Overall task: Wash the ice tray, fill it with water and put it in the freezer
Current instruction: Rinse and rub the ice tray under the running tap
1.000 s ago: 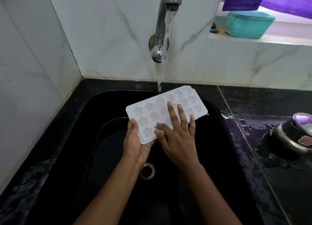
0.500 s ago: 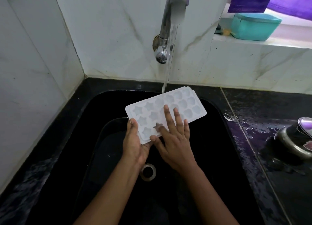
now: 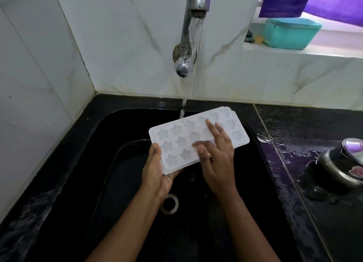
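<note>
White, semi-clear plastic ice tray (image 3: 176,141), rect. w/ rounded corners, star- and heart-shaped cells facing up, is held above the glossy black sink (image 3: 94,163). Long axis is set near-left to far-right. Near-left short end is gripped by left hand (image 3: 157,171), thumb on rim. Right hand (image 3: 218,159) is laid flat on the cells, fingers straight. Far long edge is met by water from the steel tap (image 3: 194,25).

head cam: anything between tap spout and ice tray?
Only the water stream, falling from the tap spout to the far edge of the ice tray. Nothing else blocks that stretch in the head view.
</note>
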A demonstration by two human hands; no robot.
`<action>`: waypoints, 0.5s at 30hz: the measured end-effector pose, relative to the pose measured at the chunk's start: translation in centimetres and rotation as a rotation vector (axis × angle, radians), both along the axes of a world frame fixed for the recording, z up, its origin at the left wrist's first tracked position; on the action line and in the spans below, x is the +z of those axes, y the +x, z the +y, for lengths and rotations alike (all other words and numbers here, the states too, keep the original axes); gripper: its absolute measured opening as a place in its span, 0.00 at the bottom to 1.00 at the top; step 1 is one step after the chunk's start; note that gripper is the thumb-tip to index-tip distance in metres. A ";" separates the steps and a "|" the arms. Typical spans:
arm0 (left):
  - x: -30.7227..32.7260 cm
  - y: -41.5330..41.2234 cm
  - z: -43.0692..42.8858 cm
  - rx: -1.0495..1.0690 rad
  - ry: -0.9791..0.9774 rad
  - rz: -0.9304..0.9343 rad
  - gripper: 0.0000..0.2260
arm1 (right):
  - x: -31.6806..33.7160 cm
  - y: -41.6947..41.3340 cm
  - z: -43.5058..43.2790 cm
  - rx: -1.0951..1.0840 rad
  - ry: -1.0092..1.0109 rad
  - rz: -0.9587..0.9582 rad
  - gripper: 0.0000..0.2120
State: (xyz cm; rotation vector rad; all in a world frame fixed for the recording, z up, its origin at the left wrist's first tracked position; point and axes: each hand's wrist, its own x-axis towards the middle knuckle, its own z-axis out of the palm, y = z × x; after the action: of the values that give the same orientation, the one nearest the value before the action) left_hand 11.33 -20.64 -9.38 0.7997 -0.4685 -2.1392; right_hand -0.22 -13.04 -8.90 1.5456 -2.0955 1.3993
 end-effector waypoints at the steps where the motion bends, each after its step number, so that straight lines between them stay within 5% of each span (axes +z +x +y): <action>1: 0.0 -0.1 0.0 -0.007 -0.002 -0.017 0.16 | 0.2 -0.1 0.0 -0.035 -0.039 -0.025 0.20; 6: -0.1 -0.6 0.8 -0.045 -0.015 -0.046 0.15 | 0.0 -0.1 -0.4 -0.136 -0.035 0.110 0.12; 15: -0.3 -1.5 1.6 -0.185 -0.080 -0.035 0.15 | 0.7 1.2 -2.4 -0.158 0.180 0.296 0.15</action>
State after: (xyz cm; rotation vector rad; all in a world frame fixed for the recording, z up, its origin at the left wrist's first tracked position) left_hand 9.79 -19.03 -9.66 0.7760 -0.6650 -2.2624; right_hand 1.02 -15.48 -8.22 1.5031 -2.1482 0.8896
